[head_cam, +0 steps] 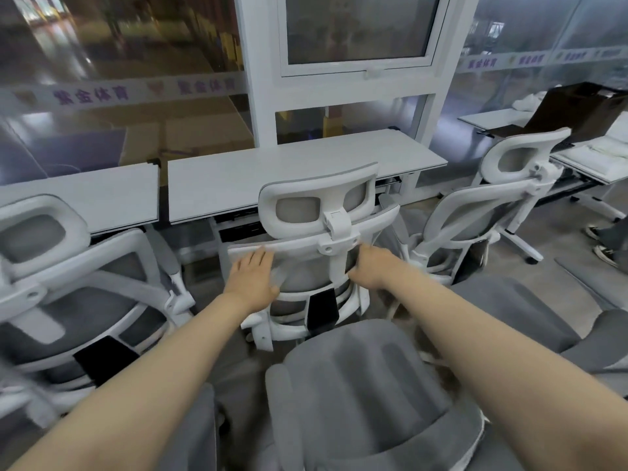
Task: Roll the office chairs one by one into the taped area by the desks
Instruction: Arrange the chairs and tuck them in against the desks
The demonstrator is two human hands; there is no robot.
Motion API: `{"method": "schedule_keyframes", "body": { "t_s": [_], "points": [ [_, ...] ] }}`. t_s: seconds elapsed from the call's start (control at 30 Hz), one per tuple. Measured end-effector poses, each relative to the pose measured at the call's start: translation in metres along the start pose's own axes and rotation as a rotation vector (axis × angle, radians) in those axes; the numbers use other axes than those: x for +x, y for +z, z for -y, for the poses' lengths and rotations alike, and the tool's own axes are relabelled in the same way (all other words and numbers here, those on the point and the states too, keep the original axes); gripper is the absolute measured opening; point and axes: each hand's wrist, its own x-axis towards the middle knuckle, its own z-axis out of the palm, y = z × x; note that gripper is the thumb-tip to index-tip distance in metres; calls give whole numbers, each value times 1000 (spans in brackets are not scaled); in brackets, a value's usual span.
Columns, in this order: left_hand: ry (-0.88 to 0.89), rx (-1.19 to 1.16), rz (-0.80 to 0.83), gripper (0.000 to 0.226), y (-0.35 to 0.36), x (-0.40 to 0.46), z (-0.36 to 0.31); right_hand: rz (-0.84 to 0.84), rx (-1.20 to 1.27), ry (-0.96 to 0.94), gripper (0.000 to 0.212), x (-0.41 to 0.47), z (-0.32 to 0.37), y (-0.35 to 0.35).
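Glass walls with purple lettering back a row of white desks point(299, 168); grey floor below. No tape line can be made out.

Middle chair point(319, 232) stands upright at the centre desk, back toward the camera, seat facing the desk, headrest just under the desk edge. Tall axis vertical.

Left hand point(253, 280) lies flat, fingers spread, on the left of the backrest's top rail. Right hand point(372, 268) curls over the rail's right side, fingers wrapped on the frame. Hands set apart, one each side of the headrest post.

Left chair point(68, 266) and right chair point(492, 205) flank it, also facing the desks. Grey padded seat point(367, 385) sits nearest the camera, between the forearms.
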Motion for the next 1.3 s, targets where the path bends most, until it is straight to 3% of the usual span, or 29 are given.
{"method": "schedule_keyframes", "body": {
  "t_s": [0.37, 0.5, 0.87, 1.13, 1.3],
  "points": [
    [59, -226, -39, 71, -19, -122, -83, 4, -215, -171, 68, -141, -27, -45],
    [118, -320, -66, 67, -19, -162, -104, -80, -263, -214, 64, -216, -43, -43],
    [204, -492, -61, 54, -17, -314, -158, -241, 9, -190, 57, -347, -102, 8],
    [219, -644, 18, 49, -17, -382, -213, -451, 11, -94, 46, -402, -170, 26],
    [100, -891, 29, 51, -6, -394, -252, -444, 187, -81, 44, -396, -225, 40]
  ]
}}
